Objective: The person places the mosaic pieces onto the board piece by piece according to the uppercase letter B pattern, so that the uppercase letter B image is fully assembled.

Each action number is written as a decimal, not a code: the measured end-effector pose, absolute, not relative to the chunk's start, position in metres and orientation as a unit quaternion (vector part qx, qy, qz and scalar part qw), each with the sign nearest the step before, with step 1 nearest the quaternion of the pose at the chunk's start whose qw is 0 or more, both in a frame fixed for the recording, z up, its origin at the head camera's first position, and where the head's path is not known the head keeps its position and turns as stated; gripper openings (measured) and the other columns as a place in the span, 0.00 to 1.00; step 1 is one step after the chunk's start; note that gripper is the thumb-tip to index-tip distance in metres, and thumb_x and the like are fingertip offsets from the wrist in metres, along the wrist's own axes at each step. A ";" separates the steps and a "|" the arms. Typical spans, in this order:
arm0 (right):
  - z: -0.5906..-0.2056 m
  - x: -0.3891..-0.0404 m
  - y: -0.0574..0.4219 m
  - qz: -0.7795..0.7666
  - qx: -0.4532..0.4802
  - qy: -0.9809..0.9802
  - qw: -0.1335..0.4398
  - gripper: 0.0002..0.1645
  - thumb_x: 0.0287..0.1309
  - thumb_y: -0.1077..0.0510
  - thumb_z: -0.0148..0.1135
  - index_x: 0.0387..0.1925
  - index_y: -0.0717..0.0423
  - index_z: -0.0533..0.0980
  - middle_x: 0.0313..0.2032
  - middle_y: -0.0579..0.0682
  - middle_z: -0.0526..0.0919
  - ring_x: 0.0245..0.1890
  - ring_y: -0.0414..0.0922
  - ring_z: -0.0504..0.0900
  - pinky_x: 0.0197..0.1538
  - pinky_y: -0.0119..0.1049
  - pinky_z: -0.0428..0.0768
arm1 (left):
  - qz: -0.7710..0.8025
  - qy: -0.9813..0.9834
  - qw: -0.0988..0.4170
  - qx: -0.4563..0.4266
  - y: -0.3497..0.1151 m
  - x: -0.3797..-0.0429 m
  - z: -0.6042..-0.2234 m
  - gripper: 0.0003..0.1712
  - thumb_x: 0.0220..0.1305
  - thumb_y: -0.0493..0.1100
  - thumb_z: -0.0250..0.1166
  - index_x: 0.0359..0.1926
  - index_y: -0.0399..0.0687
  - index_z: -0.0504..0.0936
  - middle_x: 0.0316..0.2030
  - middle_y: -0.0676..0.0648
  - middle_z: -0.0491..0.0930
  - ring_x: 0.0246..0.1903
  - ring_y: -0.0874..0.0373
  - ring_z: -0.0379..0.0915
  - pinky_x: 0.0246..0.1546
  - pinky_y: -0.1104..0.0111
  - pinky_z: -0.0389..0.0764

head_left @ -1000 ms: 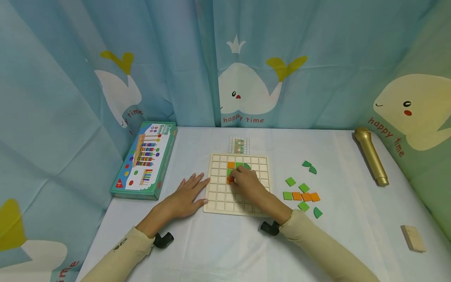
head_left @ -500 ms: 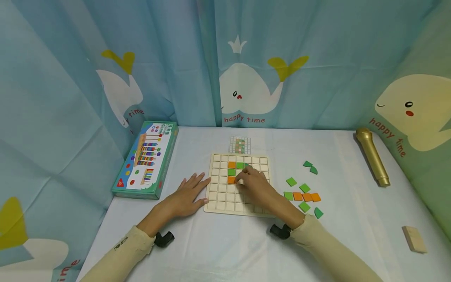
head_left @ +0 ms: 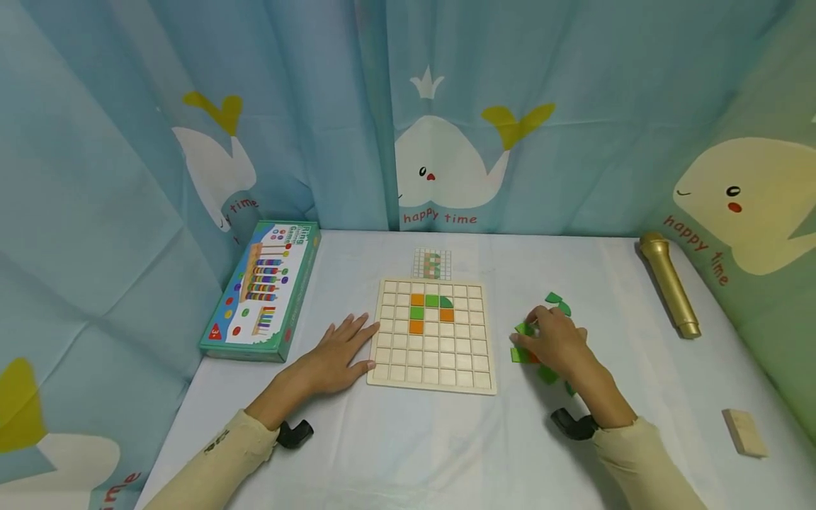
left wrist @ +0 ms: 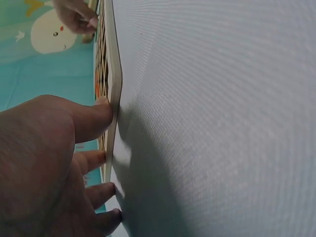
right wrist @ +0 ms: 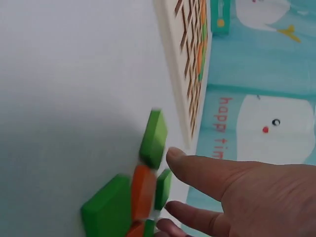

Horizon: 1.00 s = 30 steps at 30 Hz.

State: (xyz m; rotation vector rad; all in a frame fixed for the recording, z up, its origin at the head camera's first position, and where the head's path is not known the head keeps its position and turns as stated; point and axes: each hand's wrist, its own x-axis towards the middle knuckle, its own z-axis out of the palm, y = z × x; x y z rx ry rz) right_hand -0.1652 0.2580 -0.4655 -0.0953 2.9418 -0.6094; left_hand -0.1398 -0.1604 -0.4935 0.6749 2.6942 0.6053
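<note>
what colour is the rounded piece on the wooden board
The rounded piece is dark green; the head view shows it best.

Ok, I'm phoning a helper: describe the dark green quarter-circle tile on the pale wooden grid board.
On the white table lies the pale wooden grid board. Ending its farthest tile row on the right is the dark green quarter-circle tile. It alone curves; the orange tiles and light green tiles there are square.
</note>
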 end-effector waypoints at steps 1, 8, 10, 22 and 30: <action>-0.466 -0.166 0.261 -0.202 -0.027 0.976 0.072 0.28 0.67 0.48 0.72 0.54 0.68 0.77 0.50 0.68 0.81 0.51 0.65 0.80 0.45 0.62 0.70 | 0.210 0.937 0.150 0.234 -0.161 -0.140 -0.494 0.41 0.80 0.57 0.57 0.85 0.54 0.53 0.85 0.42 0.47 0.84 0.38 0.37 0.80 0.37 0.43; -0.472 -0.176 0.268 -0.227 -0.068 0.969 0.069 0.18 0.68 0.61 0.70 0.54 0.65 0.78 0.48 0.63 0.82 0.50 0.60 0.79 0.48 0.59 0.71 | 0.211 0.937 0.152 0.232 -0.161 -0.140 -0.494 0.41 0.80 0.58 0.56 0.85 0.55 0.53 0.85 0.42 0.46 0.84 0.38 0.36 0.80 0.37 0.43; -0.474 -0.178 0.270 -0.241 -0.085 0.964 0.071 0.18 0.68 0.63 0.68 0.56 0.66 0.77 0.49 0.64 0.80 0.51 0.60 0.79 0.53 0.62 0.75 | 0.213 0.937 0.152 0.233 -0.161 -0.140 -0.494 0.42 0.80 0.58 0.57 0.85 0.55 0.53 0.85 0.42 0.46 0.84 0.38 0.36 0.80 0.37 0.43; -0.486 -0.185 0.271 -0.288 -0.122 0.948 0.056 0.17 0.71 0.65 0.65 0.57 0.69 0.76 0.53 0.67 0.76 0.52 0.61 0.79 0.55 0.59 0.80 | 0.213 0.936 0.149 0.238 -0.160 -0.139 -0.493 0.41 0.80 0.56 0.57 0.85 0.52 0.54 0.85 0.41 0.47 0.84 0.37 0.36 0.80 0.36 0.43; -0.484 -0.191 0.255 -0.316 -0.147 0.936 0.048 0.18 0.74 0.64 0.62 0.59 0.70 0.76 0.53 0.67 0.76 0.54 0.61 0.80 0.58 0.59 0.80 | 0.209 0.937 0.150 0.237 -0.161 -0.141 -0.495 0.42 0.80 0.57 0.56 0.85 0.53 0.53 0.85 0.42 0.46 0.84 0.38 0.36 0.80 0.36 0.43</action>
